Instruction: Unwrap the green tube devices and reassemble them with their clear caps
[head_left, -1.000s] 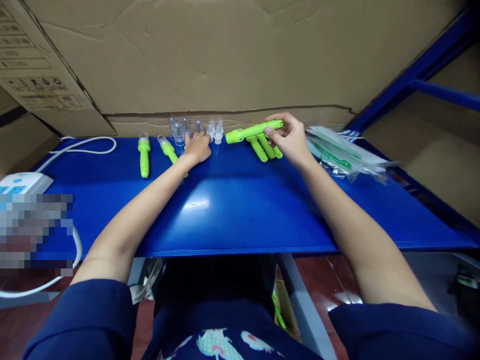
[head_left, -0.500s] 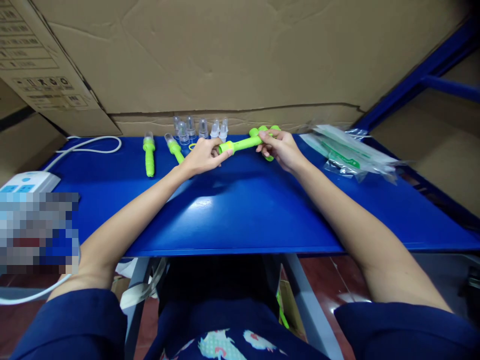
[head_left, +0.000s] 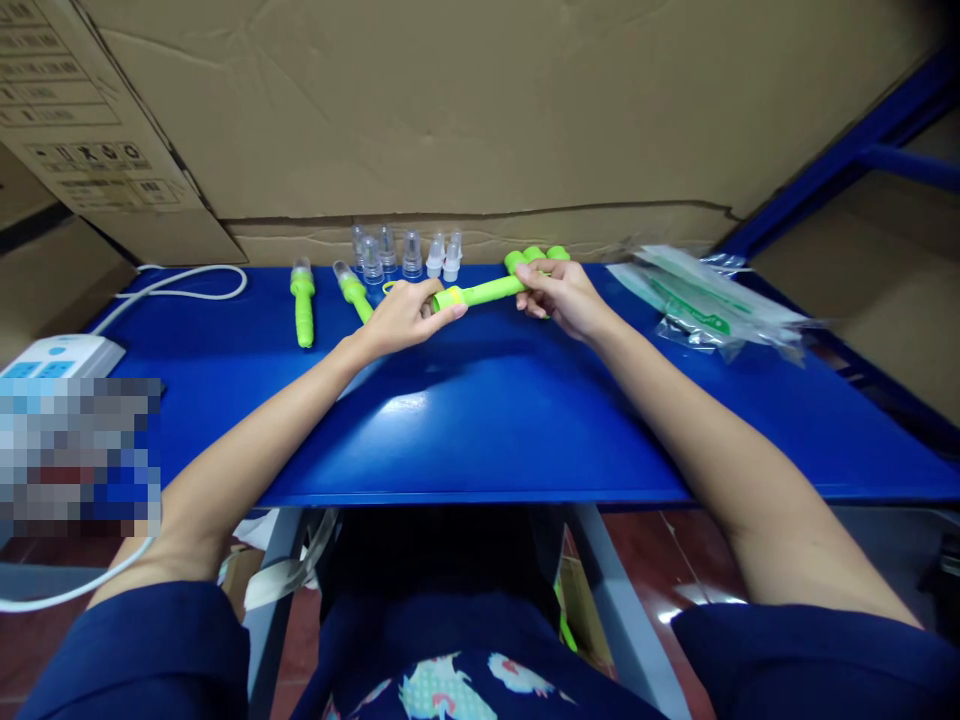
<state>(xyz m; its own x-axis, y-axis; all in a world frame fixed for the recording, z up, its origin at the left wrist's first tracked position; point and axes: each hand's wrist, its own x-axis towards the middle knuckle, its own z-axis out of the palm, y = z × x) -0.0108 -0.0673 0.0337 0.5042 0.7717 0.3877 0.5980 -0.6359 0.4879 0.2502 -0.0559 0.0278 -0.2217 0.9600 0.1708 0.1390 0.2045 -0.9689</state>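
Observation:
A bright green plastic tube with a yellow band near its left end is held level above the blue table. My left hand pinches the banded end between thumb and fingers. The other end sits in the fingers of my right hand, which partly hide it. Just behind my right hand are several green round-ended pieces. Left of my left hand lie two green handles with clear tips, one in full view and one partly covered by that hand. A small yellow ring shows behind my left hand.
Several clear caps and two white-based clear pieces stand along the cardboard wall. Plastic bags with green print lie at the right. A white power strip and cable occupy the left of the blue table.
Both hands keep their hold on the green tube, which has barely moved. The camera view has shifted slightly, and the green piece under my right hand is more hidden now.

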